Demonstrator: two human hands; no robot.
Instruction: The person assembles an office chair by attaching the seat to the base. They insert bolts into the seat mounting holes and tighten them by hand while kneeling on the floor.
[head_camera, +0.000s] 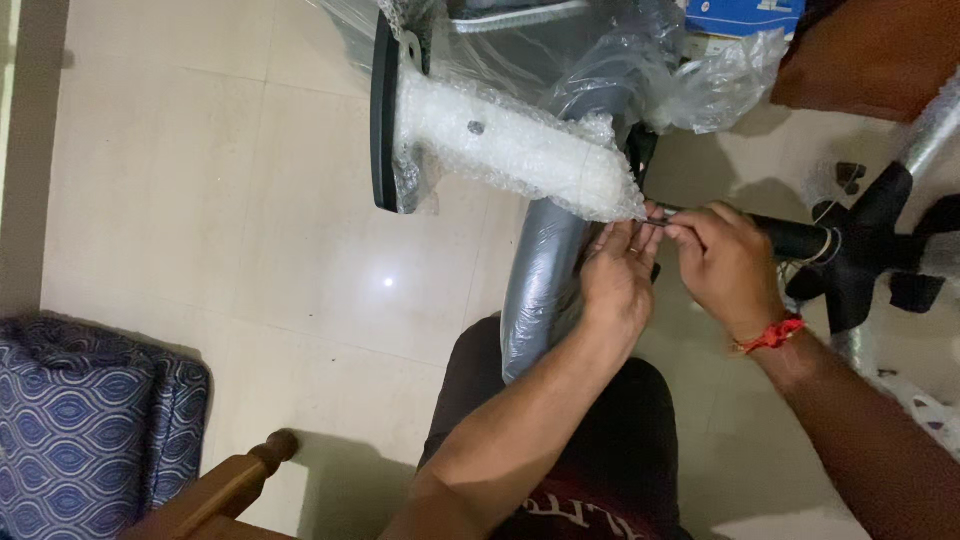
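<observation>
Left hand (618, 275): forearm rising from 6 o'clock, fingers curled, pinching the end of the bubble-wrapped chair part (520, 145) at frame centre.
Right hand (725, 262): forearm from 5 o'clock, red thread at wrist, fingers pressed together on a small item, too small to tell.
Grey plastic-wrapped tube (540, 290): just below hands.
Black chair base (860, 250): 3 o'clock.
Blue box (745, 15): 1 o'clock.
Patterned blue cushion (90, 430): 8 o'clock, on floor.

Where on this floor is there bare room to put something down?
Bare tile lies between the patterned cushion and the bubble-wrapped part. It is crowded around both hands, left hand and right hand, by the black chair base.
</observation>
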